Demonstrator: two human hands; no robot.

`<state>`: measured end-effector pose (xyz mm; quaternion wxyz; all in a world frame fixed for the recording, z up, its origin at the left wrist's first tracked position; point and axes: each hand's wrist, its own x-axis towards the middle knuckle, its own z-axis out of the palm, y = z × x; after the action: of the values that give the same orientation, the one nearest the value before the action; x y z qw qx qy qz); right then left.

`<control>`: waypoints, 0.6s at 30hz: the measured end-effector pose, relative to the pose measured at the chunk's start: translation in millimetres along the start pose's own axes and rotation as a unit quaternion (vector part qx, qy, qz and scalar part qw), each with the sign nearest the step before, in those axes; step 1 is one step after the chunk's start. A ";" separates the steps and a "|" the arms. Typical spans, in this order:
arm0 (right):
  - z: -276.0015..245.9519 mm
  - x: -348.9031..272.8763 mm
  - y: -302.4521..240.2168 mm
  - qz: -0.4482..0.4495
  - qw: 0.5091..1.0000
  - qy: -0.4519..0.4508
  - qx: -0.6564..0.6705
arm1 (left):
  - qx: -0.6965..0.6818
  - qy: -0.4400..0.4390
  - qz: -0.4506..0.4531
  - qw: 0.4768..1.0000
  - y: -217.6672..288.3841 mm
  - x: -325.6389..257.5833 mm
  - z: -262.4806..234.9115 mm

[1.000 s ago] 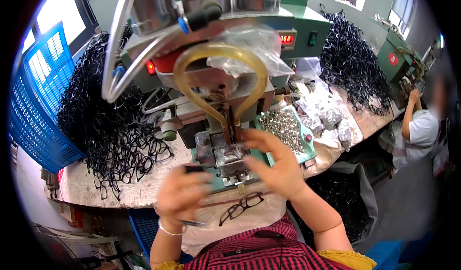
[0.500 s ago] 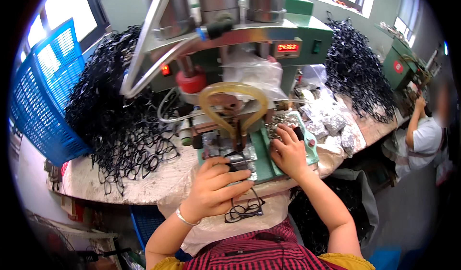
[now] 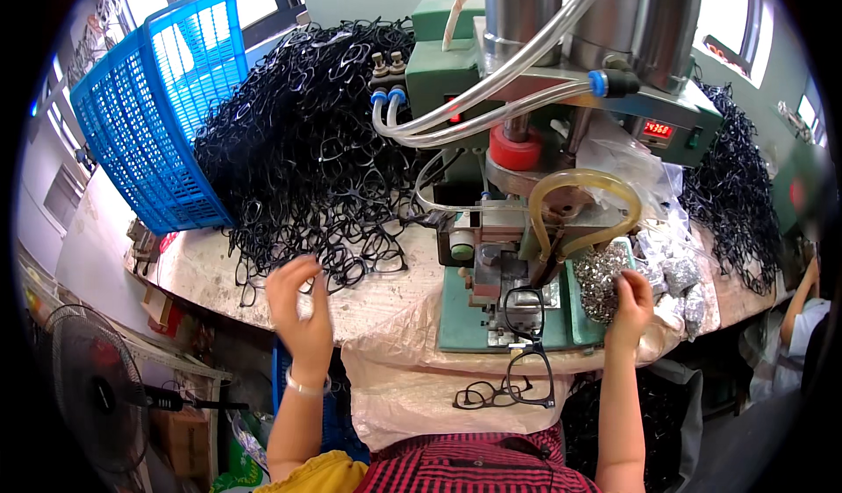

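My left hand point(image 3: 300, 317) hovers over the bench by the near edge of a heap of black eyeglass frames point(image 3: 307, 160); thumb and fingers are apart, with nothing between them. On the right, my right hand point(image 3: 633, 307) is at a green tray of tiny shiny metal parts point(image 3: 598, 287). Its fingertips are pinched together, and whatever they hold is too small to make out. Between my hands, one black eyeglass frame point(image 3: 551, 372) sits lengthwise at the fixture of a green press point(image 3: 460, 317), one rim sticking out toward me. Another eyeglass frame point(image 3: 478, 395) lies on the cloth below.
A blue plastic basket point(image 3: 158, 125) leans at the left of the heap. Bags of silvery parts point(image 3: 680, 274) sit right of the tray, before a second heap of frames point(image 3: 724, 186). A yellow hose point(image 3: 583, 182) loops over the fixture. A fan point(image 3: 96, 388) stands lower left.
My left hand has left the fixture and moved left toward the heap. My right hand has drawn to the tray's near right edge, fingers now pinched. The view has swung left.
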<state>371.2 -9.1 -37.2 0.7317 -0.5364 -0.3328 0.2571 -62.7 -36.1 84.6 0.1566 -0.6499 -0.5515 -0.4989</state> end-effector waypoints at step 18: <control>-47.2 -46.9 -71.3 -0.076 0.961 -0.072 -0.255 | 0.129 -0.416 0.155 0.887 -98.8 -21.7 117.3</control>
<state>378.3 -93.3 11.5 0.5623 -0.6586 -0.4786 0.1452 -90.9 74.0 -20.6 0.0704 -0.8489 -0.5183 -0.0760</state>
